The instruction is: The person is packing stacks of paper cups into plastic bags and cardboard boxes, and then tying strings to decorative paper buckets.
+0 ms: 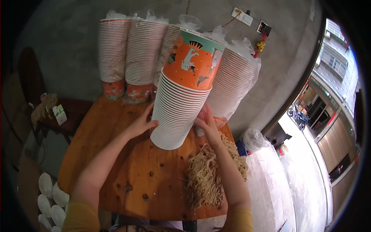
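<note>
A tall stack of nested paper tubs stands on the wooden table in front of me, leaning a little to the right. The tubs are upside down, white rims showing in a column, and the top one is printed orange and teal with cartoon figures. My left hand is curved against the stack's left side, thumb toward me. On the right side my right hand holds the stack too, with some fingers hidden behind it. Below my right forearm lies a heap of tan strings.
Plastic-wrapped tub stacks line the back of the wooden table by a grey wall. White round items sit at lower left, near a dark chair. A blue bucket stands right, beside a bright doorway.
</note>
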### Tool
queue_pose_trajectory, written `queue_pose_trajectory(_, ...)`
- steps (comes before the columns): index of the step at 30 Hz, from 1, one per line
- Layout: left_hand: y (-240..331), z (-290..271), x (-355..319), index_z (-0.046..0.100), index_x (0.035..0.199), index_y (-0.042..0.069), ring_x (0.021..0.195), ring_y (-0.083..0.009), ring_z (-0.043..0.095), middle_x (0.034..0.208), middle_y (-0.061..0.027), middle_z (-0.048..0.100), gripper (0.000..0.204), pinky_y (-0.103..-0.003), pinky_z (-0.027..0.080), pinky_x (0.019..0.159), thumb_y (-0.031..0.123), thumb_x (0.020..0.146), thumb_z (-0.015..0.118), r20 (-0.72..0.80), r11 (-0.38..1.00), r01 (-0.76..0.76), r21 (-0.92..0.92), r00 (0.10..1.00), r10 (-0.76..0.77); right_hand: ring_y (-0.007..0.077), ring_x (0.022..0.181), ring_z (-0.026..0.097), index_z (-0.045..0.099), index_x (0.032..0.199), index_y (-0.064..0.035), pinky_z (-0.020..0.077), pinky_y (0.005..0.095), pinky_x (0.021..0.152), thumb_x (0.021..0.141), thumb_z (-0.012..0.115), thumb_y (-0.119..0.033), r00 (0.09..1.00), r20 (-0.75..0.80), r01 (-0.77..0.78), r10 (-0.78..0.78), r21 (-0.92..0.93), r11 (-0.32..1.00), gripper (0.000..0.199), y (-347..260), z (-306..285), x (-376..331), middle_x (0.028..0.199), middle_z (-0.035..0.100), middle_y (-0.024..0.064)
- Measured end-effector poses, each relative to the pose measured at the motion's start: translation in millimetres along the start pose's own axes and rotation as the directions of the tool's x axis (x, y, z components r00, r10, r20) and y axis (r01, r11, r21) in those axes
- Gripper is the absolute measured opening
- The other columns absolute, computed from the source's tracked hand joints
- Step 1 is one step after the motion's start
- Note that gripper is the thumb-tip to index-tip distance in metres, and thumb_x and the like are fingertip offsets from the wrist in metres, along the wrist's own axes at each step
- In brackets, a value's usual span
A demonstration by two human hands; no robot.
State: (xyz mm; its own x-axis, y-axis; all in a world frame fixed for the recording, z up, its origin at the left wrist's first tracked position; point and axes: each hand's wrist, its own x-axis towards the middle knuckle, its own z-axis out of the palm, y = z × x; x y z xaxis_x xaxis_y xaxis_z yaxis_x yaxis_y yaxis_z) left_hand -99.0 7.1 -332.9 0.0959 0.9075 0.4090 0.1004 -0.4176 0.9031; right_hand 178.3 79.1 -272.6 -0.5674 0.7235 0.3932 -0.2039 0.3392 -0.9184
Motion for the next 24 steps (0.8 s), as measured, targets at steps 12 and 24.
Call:
queue_pose_trajectory(12, 82, -3, 70, -0.006, 0.151, 0.015, 0.143, -0.028, 0.016, 0.156, -0.0151, 0.011, 0.13, -0.043, 0.018, 0.116, 0.049, 0.063, 0.084, 0.035, 0.99, -0.088, 0.106, 0.996, 0.085, 0.0207, 0.131, 0.037, 0.007, 0.148, -0.0058, 0.0332, 0.0357, 0.108, 0.077, 0.076, -0.011, 0.992, 0.057, 0.116, -0.114, -0.037, 0.993, 0.099, -26, -5, 41, 0.144, 0.033, 0.0103)
queue_pose_trajectory(24, 104, -4, 87, -0.004, 0.151, 0.013, 0.143, -0.0271, 0.013, 0.156, -0.0139, 0.01, 0.125, -0.041, 0.019, 0.115, 0.051, 0.067, 0.08, -0.008, 0.969, -0.229, 0.092, 0.973, 0.231, 0.0197, 0.123, 0.046, 0.017, 0.145, -0.0056, 0.0472, 0.0327, 0.097, 0.078, 0.075, -0.007, 0.982, 0.07, 0.18, -0.178, -0.027, 0.983, 0.089, -50, -7, 56, 0.138, 0.04, 0.0098)
